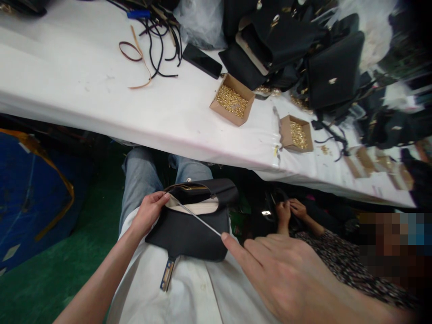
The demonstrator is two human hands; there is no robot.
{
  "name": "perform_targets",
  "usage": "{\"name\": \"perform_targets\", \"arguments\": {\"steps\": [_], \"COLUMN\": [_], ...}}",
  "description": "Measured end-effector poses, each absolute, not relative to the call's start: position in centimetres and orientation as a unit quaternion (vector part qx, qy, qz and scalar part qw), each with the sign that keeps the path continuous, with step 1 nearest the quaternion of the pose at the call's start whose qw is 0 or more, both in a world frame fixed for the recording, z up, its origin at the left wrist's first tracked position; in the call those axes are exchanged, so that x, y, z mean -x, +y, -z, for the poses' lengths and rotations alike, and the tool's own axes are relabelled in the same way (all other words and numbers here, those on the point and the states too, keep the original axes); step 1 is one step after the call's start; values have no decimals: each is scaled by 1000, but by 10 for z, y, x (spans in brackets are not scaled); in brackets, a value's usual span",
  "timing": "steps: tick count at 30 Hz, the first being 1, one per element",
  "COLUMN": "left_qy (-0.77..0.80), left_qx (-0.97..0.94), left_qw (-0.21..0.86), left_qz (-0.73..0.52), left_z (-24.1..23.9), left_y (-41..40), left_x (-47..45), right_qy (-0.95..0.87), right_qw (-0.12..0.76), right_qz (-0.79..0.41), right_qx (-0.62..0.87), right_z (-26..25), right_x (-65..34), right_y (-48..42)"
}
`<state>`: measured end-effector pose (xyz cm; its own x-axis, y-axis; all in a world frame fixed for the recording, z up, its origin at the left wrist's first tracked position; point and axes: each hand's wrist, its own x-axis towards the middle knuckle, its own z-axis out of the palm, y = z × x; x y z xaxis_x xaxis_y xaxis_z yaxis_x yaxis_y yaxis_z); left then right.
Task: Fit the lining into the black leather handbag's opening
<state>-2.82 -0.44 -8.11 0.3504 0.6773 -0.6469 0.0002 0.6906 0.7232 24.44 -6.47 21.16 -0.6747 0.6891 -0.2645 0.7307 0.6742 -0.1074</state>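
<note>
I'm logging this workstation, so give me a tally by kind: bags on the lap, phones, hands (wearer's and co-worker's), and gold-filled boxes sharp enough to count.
Black bag: 1
Phone: 1
Wearer's left hand and right hand: 2
Co-worker's hands: 2
Boxes of gold-coloured pieces: 2 (blurred far-right ones left out)
Total: 8

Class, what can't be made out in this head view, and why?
Head view:
- Black bag: depths lost in shadow.
- Thin pale strand: too slim to tell cord from rod.
- Right hand: palm side hidden by its back.
- Rightmost cardboard box: contents blurred.
- Blue bundle: cut off by left edge.
</note>
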Motion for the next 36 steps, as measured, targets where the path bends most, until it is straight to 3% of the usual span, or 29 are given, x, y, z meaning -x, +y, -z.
{"name": "perform_targets", "arguments": {"steps": [10, 36], "left_qy": [528, 563], "left_qx": [-323, -352], "left_qw": [753, 712], "left_qz": [-223, -227], "left_z": [81, 83], "left_y": [-4, -6], "left_x": [27, 23], "right_qy": [900, 914], "right_qw": [93, 171], "right_qz": [142, 63], "right_qx": [-402, -363], "right_z": [-207, -214], "right_x": [-248, -231], "right_y": [-60, -60]}}
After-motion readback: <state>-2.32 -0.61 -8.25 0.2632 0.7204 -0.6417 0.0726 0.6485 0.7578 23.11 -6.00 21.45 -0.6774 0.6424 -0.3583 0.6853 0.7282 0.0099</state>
